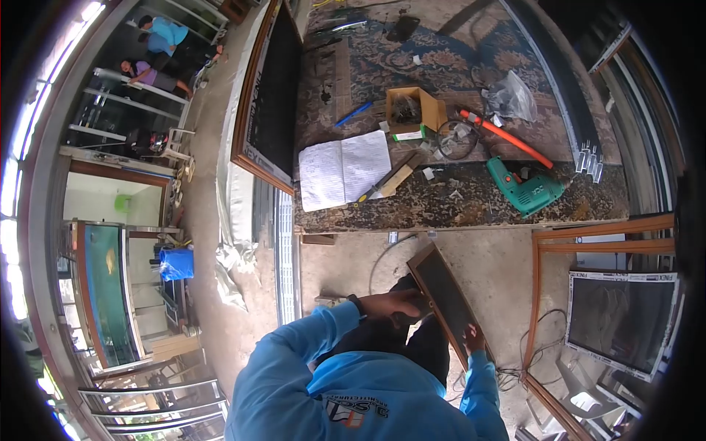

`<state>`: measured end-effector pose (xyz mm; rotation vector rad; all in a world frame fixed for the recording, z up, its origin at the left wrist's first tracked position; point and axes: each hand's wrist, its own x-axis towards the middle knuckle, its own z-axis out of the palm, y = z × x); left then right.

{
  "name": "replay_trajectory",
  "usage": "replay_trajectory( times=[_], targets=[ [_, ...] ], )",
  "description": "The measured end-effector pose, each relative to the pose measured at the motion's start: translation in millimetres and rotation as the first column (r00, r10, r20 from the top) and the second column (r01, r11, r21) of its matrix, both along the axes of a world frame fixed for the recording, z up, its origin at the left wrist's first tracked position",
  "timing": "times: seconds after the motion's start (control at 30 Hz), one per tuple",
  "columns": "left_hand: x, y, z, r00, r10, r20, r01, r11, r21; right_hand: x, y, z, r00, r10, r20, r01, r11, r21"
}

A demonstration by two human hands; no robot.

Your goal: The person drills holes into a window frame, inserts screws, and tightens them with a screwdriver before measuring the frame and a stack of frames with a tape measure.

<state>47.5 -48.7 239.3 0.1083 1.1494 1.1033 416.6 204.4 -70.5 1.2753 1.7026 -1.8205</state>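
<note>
A narrow panel with a brown frame and a dark, screen-like middle slants across my lap. My left hand, with a dark band at the wrist, is at its left edge, and the fingertips are partly hidden there. My right hand grips the lower right edge, fingers curled over the frame. The panel's lower end is partly covered by my right hand and sleeve.
On the carpeted workbench ahead lie a green power drill, an orange-red bar, an open notebook, a screwdriver and a small cardboard box. A large framed panel stands at left. Cables lie on the floor at right. Two people sit far left.
</note>
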Motion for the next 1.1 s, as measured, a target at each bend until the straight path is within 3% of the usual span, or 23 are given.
replay_trajectory(
  times=[0.07,0.13,0.17,0.2,0.23,0.27,0.3,0.33,0.37,0.4,0.47,0.5,0.57,0.6,0.63,0.73,0.77,0.8,0.87,0.93,1.0,1.03,1.1],
  targets=[
    [-11,36,33,0.911,-0.226,-0.345,0.268,0.96,0.08,-72,1,120,0.976,-0.208,-0.058,0.172,0.912,-0.373],
    [10,44,-31,0.553,-0.138,-0.822,0.489,0.852,0.186,-133,-4,221,0.954,-0.26,-0.147,0.125,0.794,-0.595],
    [13,57,-7,0.448,-0.168,-0.878,0.517,0.85,0.101,-149,-11,244,0.938,-0.29,-0.19,0.083,0.718,-0.691],
    [15,67,6,0.338,-0.196,-0.92,0.531,0.847,0.014,-155,-22,249,0.928,-0.239,-0.287,0.039,0.827,-0.561],
    [21,76,-4,0.372,-0.217,-0.902,0.54,0.842,0.02,-161,-30,251,0.912,-0.169,-0.374,0.001,0.912,-0.411],
    [26,78,-13,0.529,-0.112,-0.841,0.398,0.908,0.129,-166,-33,249,0.891,-0.086,-0.446,-0.03,0.969,-0.245],
    [33,77,-22,0.66,0.008,-0.751,0.234,0.948,0.216,-166,-39,244,0.818,-0.379,-0.434,0.098,0.834,-0.543],
    [37,78,-30,0.76,0.138,-0.636,0.055,0.96,0.274,-163,-41,241,0.83,-0.277,-0.483,0.094,0.925,-0.368],
    [37,84,-40,0.886,0.238,-0.397,-0.164,0.964,0.21,-162,-41,238,0.842,-0.167,-0.513,0.085,0.98,-0.18],
    [43,90,-57,0.922,0.285,-0.261,-0.234,0.95,0.207,-155,-47,227,0.856,-0.074,-0.511,0.077,0.997,-0.016],
    [52,102,-87,0.928,0.372,0.016,-0.369,0.913,0.176,-142,-58,203,0.896,0.094,-0.434,0.054,0.947,0.317],
    [45,110,-52,0.889,0.444,0.113,-0.444,0.896,-0.024,-142,-62,204,0.893,0.255,-0.371,0.002,0.821,0.571],
    [53,117,-69,0.909,0.41,0.076,-0.399,0.908,-0.131,-152,-60,212,0.918,0.161,-0.363,0.06,0.847,0.528],
    [60,114,-75,0.915,0.399,0.063,-0.381,0.904,-0.194,-154,-53,219,0.927,-0.092,-0.363,0.182,0.958,0.222],
    [55,107,-74,0.865,0.385,0.321,-0.328,0.919,-0.218,-150,-50,220,0.904,-0.332,-0.27,0.317,0.943,-0.098],
    [61,91,-76,0.9,0.331,0.282,-0.279,0.937,-0.21,-129,-48,183,0.903,-0.098,-0.419,0.203,0.955,0.216],
    [65,86,-102,0.968,0.231,0.094,-0.217,0.967,-0.136,-123,-52,181,0.903,-0.055,-0.427,0.222,0.909,0.352],
    [57,86,-90,0.993,0.099,-0.067,-0.106,0.989,-0.108,-122,-55,183,0.915,-0.109,-0.389,0.253,0.905,0.342],
    [39,74,-53,0.914,-0.158,-0.375,0.125,0.986,-0.111,-117,-60,190,0.929,-0.218,-0.298,0.314,0.893,0.324],
    [39,67,-53,0.738,-0.322,-0.593,0.323,0.94,-0.108,-119,-49,206,0.942,-0.212,-0.262,0.209,0.977,-0.039],
    [45,63,-67,0.441,-0.308,-0.843,0.434,0.895,-0.1,-129,-42,219,0.949,-0.264,-0.171,0.157,0.869,-0.469],
    [34,70,-51,0.439,-0.428,-0.79,0.553,0.822,-0.138,-138,-45,234,0.977,-0.102,-0.185,0.054,0.968,-0.246],
    [23,76,-34,0.428,-0.379,-0.82,0.617,0.786,-0.041,-123,-41,189,0.97,-0.093,-0.223,0.012,0.941,-0.339]
  ],
)
